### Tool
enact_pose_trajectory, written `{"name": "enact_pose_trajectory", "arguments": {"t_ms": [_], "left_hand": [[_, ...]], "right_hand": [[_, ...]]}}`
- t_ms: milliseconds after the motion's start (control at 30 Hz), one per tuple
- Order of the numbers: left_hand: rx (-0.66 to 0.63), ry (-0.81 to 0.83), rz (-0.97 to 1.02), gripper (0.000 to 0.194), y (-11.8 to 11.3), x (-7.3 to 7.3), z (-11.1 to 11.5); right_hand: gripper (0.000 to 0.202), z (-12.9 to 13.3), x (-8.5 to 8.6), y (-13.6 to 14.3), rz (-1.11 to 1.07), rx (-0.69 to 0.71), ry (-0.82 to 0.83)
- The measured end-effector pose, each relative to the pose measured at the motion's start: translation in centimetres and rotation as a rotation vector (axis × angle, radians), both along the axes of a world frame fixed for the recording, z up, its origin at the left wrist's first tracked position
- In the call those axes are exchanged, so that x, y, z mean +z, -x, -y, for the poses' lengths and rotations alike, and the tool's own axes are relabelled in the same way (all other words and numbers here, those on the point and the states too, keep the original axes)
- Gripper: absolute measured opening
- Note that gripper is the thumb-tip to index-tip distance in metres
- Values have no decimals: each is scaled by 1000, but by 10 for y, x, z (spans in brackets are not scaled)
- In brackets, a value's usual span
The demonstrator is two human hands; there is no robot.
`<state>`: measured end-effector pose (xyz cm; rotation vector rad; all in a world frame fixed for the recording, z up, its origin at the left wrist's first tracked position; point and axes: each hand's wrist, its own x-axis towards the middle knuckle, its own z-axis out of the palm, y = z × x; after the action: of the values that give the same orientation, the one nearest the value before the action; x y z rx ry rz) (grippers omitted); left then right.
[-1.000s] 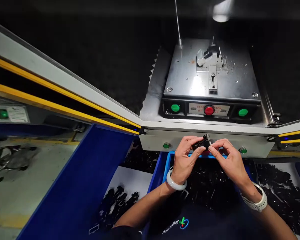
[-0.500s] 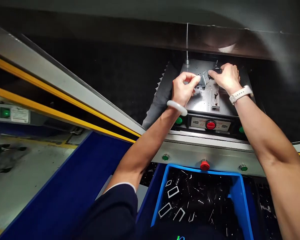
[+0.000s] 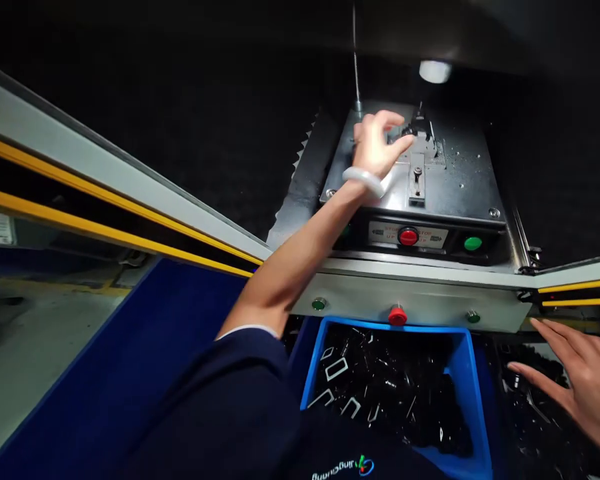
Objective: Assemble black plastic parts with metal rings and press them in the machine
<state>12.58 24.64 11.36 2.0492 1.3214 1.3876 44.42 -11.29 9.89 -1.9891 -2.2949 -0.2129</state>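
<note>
My left hand (image 3: 377, 143) is over the metal fixture plate (image 3: 470, 177). Its thumb and fingers are apart, on either side of a small black part of the clamp (image 3: 420, 127); I cannot tell whether they touch it. Just right of these fingertips, a small grey piece (image 3: 424, 143) sits by the clamp, partly hidden. My right hand (image 3: 587, 373) is at the lower right with fingers stretched and thumb apart, holding nothing visible. Beneath it lie dark, shiny small parts (image 3: 530, 427).
A blue bin (image 3: 480, 400) with dark pieces and several pale rectangular frames (image 3: 337, 369) stands below the machine's front panel (image 3: 435, 303). Red (image 3: 397, 315) and green (image 3: 473, 243) buttons line the front. Yellow-edged rails (image 3: 130, 230) slant along the left, and a white cylinder (image 3: 435, 71) hangs overhead.
My right hand has left the clamp and moved down to the far right. My left hand has parted its fingers from the small piece and moved slightly. The view has shifted.
</note>
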Motion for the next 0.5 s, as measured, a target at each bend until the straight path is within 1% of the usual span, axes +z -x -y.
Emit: {"name": "enact_pose_trajectory", "arguments": {"t_ms": [33, 67, 100, 133, 167, 200, 233, 267, 300, 367, 433, 500], "left_hand": [[17, -8, -2, 19, 15, -6, 38], [13, -40, 0, 14, 31, -14, 79], [29, -61, 9, 7, 48, -23, 119], [40, -43, -12, 6, 65, -35, 156], [71, 29, -40, 9, 83, -47, 189], [88, 99, -74, 10, 100, -61, 216], [86, 176, -118, 11, 115, -75, 237], [70, 243, -168, 16, 130, -88, 251], [42, 296, -217, 22, 142, -101, 258], [-26, 355, -296, 31, 160, -120, 261], [-47, 368, -352, 33, 169, -129, 255], [-6, 363, -404, 32, 171, -131, 251]], "right_hand": [[75, 2, -7, 3, -9, -7, 49], [68, 1, -13, 7, -40, -14, 105], [62, -4, -20, 12, -81, -18, 159], [56, -11, -27, 16, -125, -30, 198], [49, -18, -36, 19, -172, -52, 231], [42, -26, -45, 21, -226, -79, 261], [34, -32, -54, 22, -285, -112, 284], [27, -37, -62, 21, -346, -142, 301], [21, -41, -69, 20, -403, -165, 314], [16, -46, -79, 16, -484, -186, 315], [16, -49, -85, 14, -506, -205, 284], [14, -51, -89, 15, -489, -249, 239]]}}
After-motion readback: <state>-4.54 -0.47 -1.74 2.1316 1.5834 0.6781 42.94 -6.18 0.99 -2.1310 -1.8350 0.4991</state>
